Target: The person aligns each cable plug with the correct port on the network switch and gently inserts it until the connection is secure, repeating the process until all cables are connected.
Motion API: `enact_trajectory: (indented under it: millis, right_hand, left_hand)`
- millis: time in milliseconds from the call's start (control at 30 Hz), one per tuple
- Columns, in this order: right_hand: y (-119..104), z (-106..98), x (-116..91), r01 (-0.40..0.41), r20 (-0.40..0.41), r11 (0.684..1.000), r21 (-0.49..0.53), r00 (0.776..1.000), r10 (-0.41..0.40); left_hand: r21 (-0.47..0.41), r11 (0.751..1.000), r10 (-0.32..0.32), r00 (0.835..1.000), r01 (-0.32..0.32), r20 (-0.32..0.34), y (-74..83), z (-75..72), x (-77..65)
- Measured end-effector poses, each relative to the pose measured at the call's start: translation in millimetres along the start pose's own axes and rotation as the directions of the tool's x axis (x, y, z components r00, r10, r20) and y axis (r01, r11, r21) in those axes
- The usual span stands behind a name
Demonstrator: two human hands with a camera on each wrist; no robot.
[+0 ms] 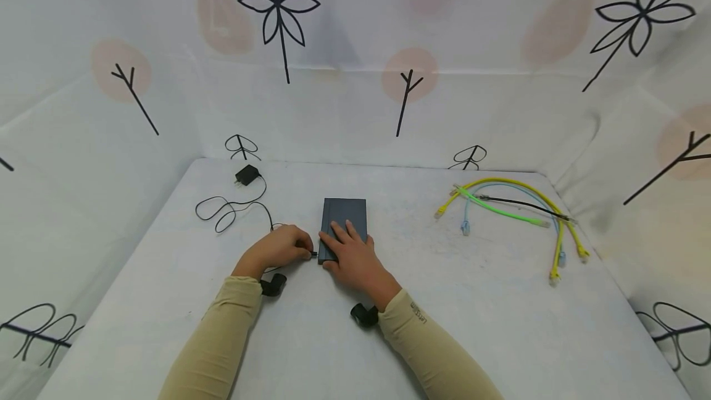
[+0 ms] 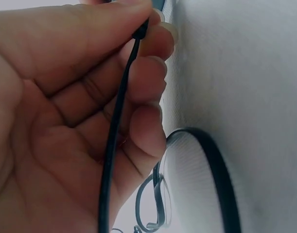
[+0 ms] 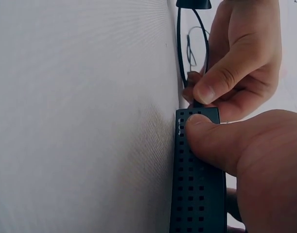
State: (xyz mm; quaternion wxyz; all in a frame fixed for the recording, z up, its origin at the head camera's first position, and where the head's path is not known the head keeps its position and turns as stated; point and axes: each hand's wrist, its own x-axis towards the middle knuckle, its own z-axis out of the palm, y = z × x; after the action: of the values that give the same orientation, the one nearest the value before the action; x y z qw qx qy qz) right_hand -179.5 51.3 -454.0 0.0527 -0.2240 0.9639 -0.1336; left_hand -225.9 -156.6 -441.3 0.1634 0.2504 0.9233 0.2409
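Left hand [image 1: 280, 247] pinches black plug [image 2: 140, 30] at left edge of 1 dark box [image 1: 344, 210], mid white table [image 1: 500, 332]. Right hand [image 1: 355, 261] presses box top, fingers extended. 1 black adapter [image 1: 247, 175] back left; colored cables [image 1: 500, 210] right.

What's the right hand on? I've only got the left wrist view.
Observer: The right hand rests on top of a dark box, fingers spread.
Operator: And where's the plug that the left hand is pinching?
Observer: At the box's left side, close to its near corner. Can't tell how far in it is.
Operator: Where does the cord lead?
Observer: To a black power adapter, lying toward the far edge of the table, left of the box.
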Motion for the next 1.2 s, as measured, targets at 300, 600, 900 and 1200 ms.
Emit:
enact_trajectory:
  millis: [300, 600, 900, 1200]
  right_hand:
    - [-1, -2, -1, 0.007, 0.008, 1.0, 0.004, 1.0, -0.007]
    - [0, -1, 0, 0.016, -0.002, 1.0, 0.005, 1.0, -0.016]
    - [-1, 1, 3, 0.014, -0.006, 1.0, -0.001, 1.0, -0.014]
    - [-6, 2, 9, 0.006, 0.0, 1.0, -0.028, 1.0, -0.006]
  left_hand:
    - [-0.004, 1.0, 0.0, 1.0, 0.0, 0.028, -0.6, 0.6, 1.8]
    - [-0.011, 1.0, -0.008, 1.0, 0.009, 0.021, -1.3, 3.1, 4.4]
    - [0.024, 1.0, -0.003, 1.0, 0.003, -0.016, 3.6, -0.2, 0.8]
    - [0.069, 0.998, -0.007, 0.999, 0.01, -0.038, 5.6, -3.7, -1.2]
